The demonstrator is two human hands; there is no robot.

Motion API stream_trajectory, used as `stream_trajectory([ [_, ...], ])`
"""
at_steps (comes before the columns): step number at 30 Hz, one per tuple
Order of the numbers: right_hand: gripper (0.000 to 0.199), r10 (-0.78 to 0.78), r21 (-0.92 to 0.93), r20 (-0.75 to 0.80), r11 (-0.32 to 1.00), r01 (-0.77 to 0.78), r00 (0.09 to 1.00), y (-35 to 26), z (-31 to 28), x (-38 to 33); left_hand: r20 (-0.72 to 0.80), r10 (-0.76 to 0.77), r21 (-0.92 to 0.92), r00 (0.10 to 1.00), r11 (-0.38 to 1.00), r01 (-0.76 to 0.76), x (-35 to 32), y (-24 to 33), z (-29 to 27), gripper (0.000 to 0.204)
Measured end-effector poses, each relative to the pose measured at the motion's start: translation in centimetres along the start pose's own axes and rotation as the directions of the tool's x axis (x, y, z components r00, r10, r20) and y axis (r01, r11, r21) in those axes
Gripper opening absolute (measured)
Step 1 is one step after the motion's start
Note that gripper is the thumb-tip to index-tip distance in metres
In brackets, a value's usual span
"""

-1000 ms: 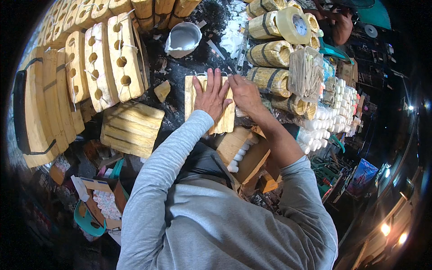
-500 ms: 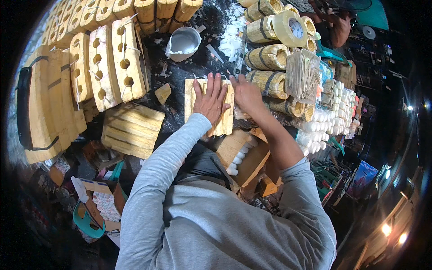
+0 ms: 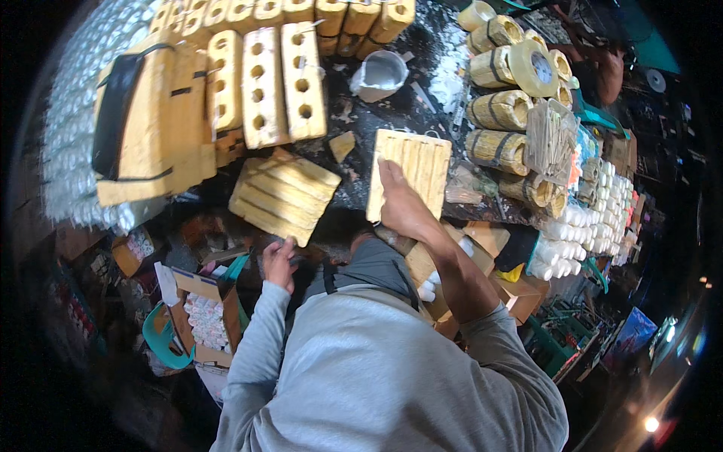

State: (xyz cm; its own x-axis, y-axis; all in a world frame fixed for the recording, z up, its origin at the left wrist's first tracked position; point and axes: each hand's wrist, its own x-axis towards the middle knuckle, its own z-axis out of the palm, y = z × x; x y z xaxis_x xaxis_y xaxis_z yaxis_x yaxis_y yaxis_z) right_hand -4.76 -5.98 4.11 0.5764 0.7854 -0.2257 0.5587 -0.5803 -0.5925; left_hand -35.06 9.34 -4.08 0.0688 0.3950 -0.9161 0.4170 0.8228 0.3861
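Dark, stained desk (image 3: 422, 113), crowded to every edge. Tall rack of pale wooden moulds (image 3: 151, 120) at left; bound yellow rolls (image 3: 501, 109) and rows of white cylinders (image 3: 587, 226) along the right side. Open cardboard boxes (image 3: 203, 316) and a teal basket (image 3: 162, 339) below, on a cluttered floor. Dim surroundings, with small bright lamps (image 3: 651, 423) glowing at lower right.

The scene is lit dimly and unevenly, with the brightest light cast on the yellow moulds at the top. Heavy fisheye bending is seen toward the rim, which is swallowed by black vignetting. Small glaring lamps are visible at lower right; edges are blurred.
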Motion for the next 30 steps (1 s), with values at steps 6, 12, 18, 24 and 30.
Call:
stream_trajectory([
  [6, 0.039, 0.071, 0.085, 0.144, 0.993, -0.083, 0.987, -3.0, 4.8, -2.0, 0.317, 0.214, -0.275, 0.924, 0.953, -0.127, 3.2, -0.6, 0.5, 0.034],
  [12, 0.064, 0.323, 0.538, 0.439, 0.653, -0.533, 0.838, -2.8, 8.6, -8.1, 0.418, 0.345, -0.32, 0.84, 0.922, -0.22, -2.0, 1.4, -5.7, 0.039],
  [18, 0.066, 0.297, 0.87, 0.463, -0.331, -0.364, 0.835, -8.7, 13.5, -10.0, 0.731, 0.225, -0.196, 0.644, 0.974, -0.117, -9.1, 4.0, -8.5, 0.048],
  [24, 0.089, -0.12, 0.916, 0.08, -0.383, -0.12, 0.99, -12.7, 7.9, -11.1, 0.934, 0.019, 0.108, 0.356, 0.937, -0.333, -11.2, 6.7, -0.8, 0.04],
  [30, 0.073, 0.262, 0.89, 0.089, -0.454, 0.041, 0.961, -7.3, 3.0, -15.9, 0.936, 0.308, 0.222, 0.17, -0.145, -0.964, -15.6, 7.6, 5.0, 0.048],
])
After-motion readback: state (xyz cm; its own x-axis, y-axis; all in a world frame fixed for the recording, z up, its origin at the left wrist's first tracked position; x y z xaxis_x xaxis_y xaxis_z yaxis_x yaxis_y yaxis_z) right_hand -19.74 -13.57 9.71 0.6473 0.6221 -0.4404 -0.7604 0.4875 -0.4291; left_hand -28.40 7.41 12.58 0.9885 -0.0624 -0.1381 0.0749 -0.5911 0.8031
